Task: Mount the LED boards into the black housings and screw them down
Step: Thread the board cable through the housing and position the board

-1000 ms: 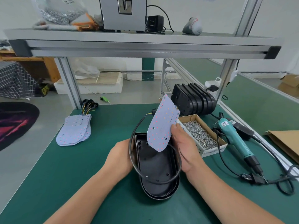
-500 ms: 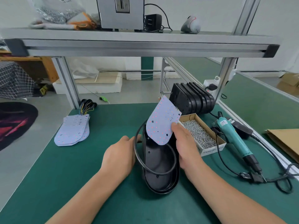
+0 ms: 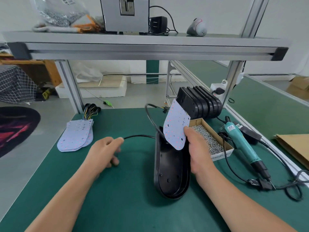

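**Surroundings.** A green bench mat (image 3: 133, 206) lies under an aluminium-framed shelf (image 3: 150, 47). At far left is a stack of LED boards (image 3: 76, 135) with wire bundles at its far end. At back right a row of black housings (image 3: 199, 102) stands on edge. Just in front of it sits a cardboard box of screws (image 3: 209, 139). A teal electric screwdriver (image 3: 240, 143) lies right of the box, its cord coiled on the mat.

**Workpiece.** One black housing (image 3: 172, 169) lies at centre, open side up, its long axis pointing away from the person. An LED board (image 3: 176, 127) is held tilted over the housing's far end. Its rounded lower edge is above the cavity, and its upper edge partly hides the housing row.

**Hands.** The right hand (image 3: 199, 151) grips the board at its lower right edge, thumb on the LED-studded face and fingers hidden behind, beside the housing's right wall. A black cable (image 3: 138, 136) arcs from the board's top, passes behind the board and runs left to the left hand (image 3: 103, 151). That hand pinches the cable between thumb and forefinger, with the other fingers curled under. Both forearms reach in from the near edge.
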`<state>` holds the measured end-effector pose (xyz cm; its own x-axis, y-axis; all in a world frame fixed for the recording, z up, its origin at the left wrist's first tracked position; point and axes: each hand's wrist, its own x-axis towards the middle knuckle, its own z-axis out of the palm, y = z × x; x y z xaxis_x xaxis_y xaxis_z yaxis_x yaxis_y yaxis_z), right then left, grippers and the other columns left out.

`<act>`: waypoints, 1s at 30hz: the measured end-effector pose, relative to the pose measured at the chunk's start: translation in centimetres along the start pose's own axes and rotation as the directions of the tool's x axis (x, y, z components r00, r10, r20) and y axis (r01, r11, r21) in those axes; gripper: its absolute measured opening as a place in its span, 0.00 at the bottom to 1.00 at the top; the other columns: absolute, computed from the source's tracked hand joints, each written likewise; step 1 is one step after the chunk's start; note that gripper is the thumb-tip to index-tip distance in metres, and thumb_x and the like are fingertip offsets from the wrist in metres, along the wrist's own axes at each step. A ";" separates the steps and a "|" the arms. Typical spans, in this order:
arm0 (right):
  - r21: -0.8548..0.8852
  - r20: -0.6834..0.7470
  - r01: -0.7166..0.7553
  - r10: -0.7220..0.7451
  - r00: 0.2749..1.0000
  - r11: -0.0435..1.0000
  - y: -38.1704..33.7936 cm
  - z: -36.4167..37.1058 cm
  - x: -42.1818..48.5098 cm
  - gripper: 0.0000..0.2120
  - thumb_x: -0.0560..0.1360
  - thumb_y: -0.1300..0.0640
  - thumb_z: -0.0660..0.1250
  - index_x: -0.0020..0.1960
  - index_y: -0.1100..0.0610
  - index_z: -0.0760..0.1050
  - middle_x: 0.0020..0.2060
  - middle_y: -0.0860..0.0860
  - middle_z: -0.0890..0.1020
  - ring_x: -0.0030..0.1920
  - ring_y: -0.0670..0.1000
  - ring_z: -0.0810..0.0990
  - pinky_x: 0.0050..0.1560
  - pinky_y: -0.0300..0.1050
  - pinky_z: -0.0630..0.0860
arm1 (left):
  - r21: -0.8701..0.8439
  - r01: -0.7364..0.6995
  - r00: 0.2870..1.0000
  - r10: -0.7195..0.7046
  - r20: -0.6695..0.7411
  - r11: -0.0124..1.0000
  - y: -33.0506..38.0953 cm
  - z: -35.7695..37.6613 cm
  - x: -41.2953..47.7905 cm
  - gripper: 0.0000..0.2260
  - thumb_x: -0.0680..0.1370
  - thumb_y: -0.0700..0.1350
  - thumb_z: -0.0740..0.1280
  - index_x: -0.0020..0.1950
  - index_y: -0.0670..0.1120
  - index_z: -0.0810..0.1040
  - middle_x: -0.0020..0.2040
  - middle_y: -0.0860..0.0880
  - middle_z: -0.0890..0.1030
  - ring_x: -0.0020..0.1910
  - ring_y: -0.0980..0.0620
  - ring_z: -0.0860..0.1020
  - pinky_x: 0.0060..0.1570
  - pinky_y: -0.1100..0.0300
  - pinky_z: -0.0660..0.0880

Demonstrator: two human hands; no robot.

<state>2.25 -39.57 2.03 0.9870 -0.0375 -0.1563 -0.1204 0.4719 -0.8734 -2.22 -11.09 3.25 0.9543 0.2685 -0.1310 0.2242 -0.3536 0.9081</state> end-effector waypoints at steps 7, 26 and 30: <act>-0.032 0.037 -0.077 0.078 0.996 0.997 0.5 0.6 -0.4 0.15 0.83 0.52 0.64 0.62 0.60 0.83 0.58 0.61 0.86 0.56 0.62 0.85 0.62 0.63 0.77 | -0.896 0.190 0.935 0.204 0.289 0.401 -0.1 3.4 -0.5 0.02 0.81 0.43 0.68 0.51 0.46 0.78 0.71 0.42 0.81 0.72 0.45 0.78 0.68 0.40 0.74; 0.104 0.055 -0.170 0.165 0.985 0.980 -0.5 0.4 -0.8 0.19 0.84 0.51 0.63 0.67 0.62 0.80 0.59 0.64 0.85 0.49 0.61 0.86 0.54 0.56 0.81 | 0.352 -0.521 0.838 0.387 0.385 0.778 0.6 5.9 -2.2 0.15 0.75 0.65 0.61 0.58 0.66 0.80 0.39 0.65 0.81 0.39 0.63 0.78 0.42 0.61 0.75; 0.142 0.020 -0.137 0.135 0.991 0.980 -1.4 -0.1 -0.4 0.17 0.82 0.53 0.65 0.62 0.64 0.81 0.54 0.64 0.84 0.48 0.62 0.84 0.57 0.59 0.77 | 0.377 -0.450 0.892 0.384 0.239 0.810 -0.2 5.0 -1.6 0.12 0.80 0.61 0.65 0.44 0.55 0.76 0.32 0.56 0.76 0.30 0.57 0.71 0.34 0.56 0.70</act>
<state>2.00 -40.28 3.28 0.9635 0.0446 -0.2638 -0.2381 0.5928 -0.7694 -2.75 -15.96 1.28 0.9844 -0.1104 0.1372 -0.1733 -0.7449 0.6442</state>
